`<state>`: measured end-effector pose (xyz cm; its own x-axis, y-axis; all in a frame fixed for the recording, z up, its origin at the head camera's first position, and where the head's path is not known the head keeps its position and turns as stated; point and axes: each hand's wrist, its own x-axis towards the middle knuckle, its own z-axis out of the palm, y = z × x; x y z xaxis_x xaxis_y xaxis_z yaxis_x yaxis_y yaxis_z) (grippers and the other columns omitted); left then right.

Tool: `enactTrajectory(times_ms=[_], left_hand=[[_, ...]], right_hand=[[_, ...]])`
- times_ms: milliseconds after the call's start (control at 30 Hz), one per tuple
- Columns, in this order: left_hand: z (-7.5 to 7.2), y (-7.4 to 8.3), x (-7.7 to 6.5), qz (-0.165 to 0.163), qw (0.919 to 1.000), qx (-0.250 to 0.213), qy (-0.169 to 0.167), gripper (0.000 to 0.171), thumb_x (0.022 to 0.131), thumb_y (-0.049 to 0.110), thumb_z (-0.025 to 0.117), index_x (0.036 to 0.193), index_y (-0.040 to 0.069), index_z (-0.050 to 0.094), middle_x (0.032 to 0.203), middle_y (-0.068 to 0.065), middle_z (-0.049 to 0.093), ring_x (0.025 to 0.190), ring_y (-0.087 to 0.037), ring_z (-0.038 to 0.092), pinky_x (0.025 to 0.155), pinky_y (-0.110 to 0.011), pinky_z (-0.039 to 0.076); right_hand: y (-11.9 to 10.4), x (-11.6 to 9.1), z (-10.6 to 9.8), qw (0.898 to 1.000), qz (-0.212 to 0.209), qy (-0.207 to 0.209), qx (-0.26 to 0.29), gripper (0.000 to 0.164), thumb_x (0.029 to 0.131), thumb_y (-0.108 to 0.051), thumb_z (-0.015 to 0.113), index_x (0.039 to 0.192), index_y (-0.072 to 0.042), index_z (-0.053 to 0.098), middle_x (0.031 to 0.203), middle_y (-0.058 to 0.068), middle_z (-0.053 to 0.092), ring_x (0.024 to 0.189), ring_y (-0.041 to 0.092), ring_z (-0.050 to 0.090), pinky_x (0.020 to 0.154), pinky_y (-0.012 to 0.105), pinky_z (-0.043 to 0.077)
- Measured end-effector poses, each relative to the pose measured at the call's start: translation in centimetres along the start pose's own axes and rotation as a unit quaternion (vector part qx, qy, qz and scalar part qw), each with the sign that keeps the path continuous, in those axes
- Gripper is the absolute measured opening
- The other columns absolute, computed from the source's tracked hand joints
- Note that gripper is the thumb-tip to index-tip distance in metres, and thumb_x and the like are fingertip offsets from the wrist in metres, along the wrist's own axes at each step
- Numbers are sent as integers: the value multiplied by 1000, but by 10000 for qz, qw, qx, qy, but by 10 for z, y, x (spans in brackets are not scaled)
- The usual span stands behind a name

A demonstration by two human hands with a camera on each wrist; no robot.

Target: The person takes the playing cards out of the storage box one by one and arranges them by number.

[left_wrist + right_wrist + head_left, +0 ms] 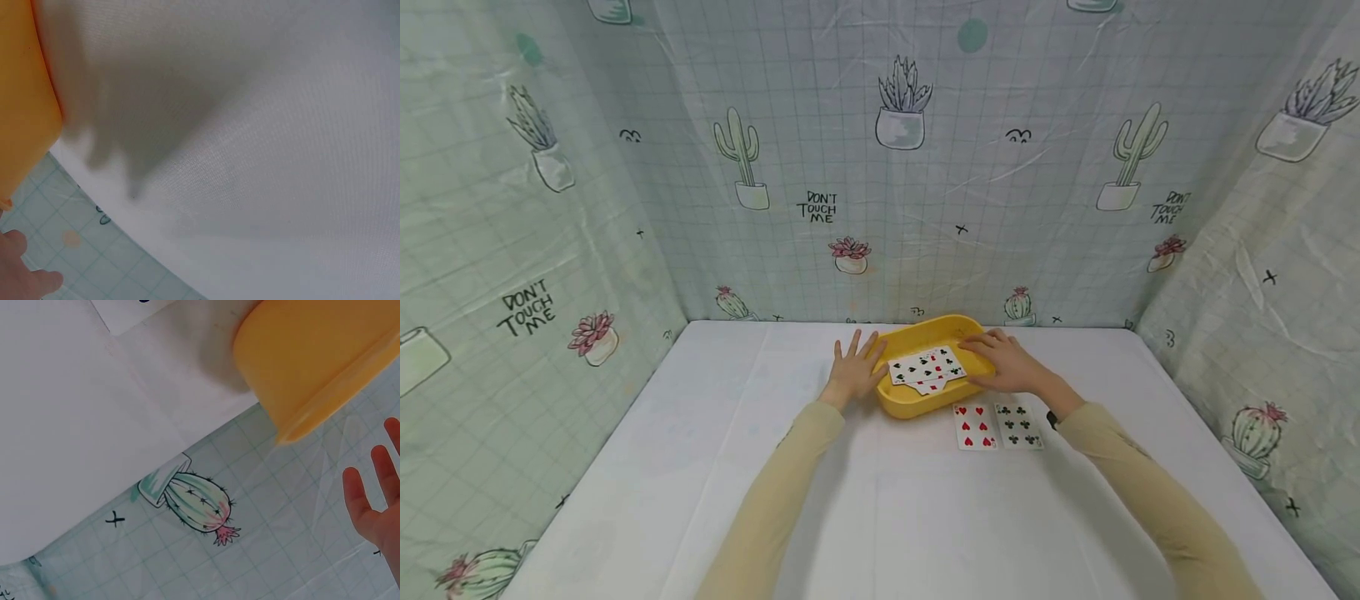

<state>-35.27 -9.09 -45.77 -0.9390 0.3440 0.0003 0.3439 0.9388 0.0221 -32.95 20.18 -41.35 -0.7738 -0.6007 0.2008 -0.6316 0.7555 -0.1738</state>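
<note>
A yellow tray [910, 406] stands at a slant near the back of the table, holding several overlapping face-up playing cards [917, 367]. My left hand [852, 371] is at the tray's left end, its fingers spread along the rim. Over the right end reaches my right hand [1009, 363], fingers extended across the rim toward the cards inside. In the right wrist view its fingers [354, 487] are apart beside the tray wall [312, 362]. In front of the tray, a six of hearts [976, 427] and a six of clubs [1018, 427] lie face up side by side.
The table [647, 475] has a white cover. Behind it and along both sides hangs a pale green cloth [820, 150] printed with potted plants. A dark band [1052, 419] shows at the right wrist, close to the six of clubs.
</note>
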Motion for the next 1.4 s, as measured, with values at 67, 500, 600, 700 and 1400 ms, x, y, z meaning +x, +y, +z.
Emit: enactTrajectory(times_ms=[67, 500, 600, 700, 1400], left_hand=[[0, 0, 0, -5, 10000, 2, 13, 54, 95, 45, 26, 144, 25, 15, 152, 3, 10, 140, -29, 0, 107, -60, 8], [0, 1, 0, -14, 9999, -87, -77, 54, 95, 45, 26, 144, 25, 14, 152, 3, 8, 140, -28, -2, 107, -60, 5], [-1, 1, -1, -22, 9999, -86, -77, 54, 95, 45, 27, 144, 25, 15, 152, 3, 8, 140, -28, -2, 107, -60, 6], [-1, 1, -1, -30, 9999, -71, -86, 55, 95, 45, 27, 144, 25, 15, 152, 3, 8, 140, -29, -2, 107, -60, 6], [-2, 1, -1, -10, 10000, 1, -43, 55, 94, 45, 27, 144, 24, 16, 152, 1, 10, 140, -30, 1, 106, -60, 8]], right_hand=[[0, 3, 2, 10000, 28, -52, -23, 55, 81, -36, 61, 129, -14, 47, 131, 10, 47, 113, 29, 36, 91, 55, 32], [-7, 28, 15, 9981, 63, -611, -67, 60, 81, -40, 61, 132, -13, 44, 135, 13, 42, 125, 36, 32, 97, 63, 26], [-10, 34, 19, 9970, 101, -755, -127, 60, 81, -39, 61, 132, -13, 44, 135, 13, 43, 126, 38, 30, 99, 61, 26], [-12, 39, 23, 9964, 201, -826, -45, 59, 81, -38, 61, 132, -13, 44, 135, 14, 42, 128, 41, 27, 100, 61, 24], [-20, 77, 57, 9873, 944, -1268, -169, 52, 82, -40, 60, 127, -17, 50, 134, 8, 44, 121, 30, 33, 102, 55, 26]])
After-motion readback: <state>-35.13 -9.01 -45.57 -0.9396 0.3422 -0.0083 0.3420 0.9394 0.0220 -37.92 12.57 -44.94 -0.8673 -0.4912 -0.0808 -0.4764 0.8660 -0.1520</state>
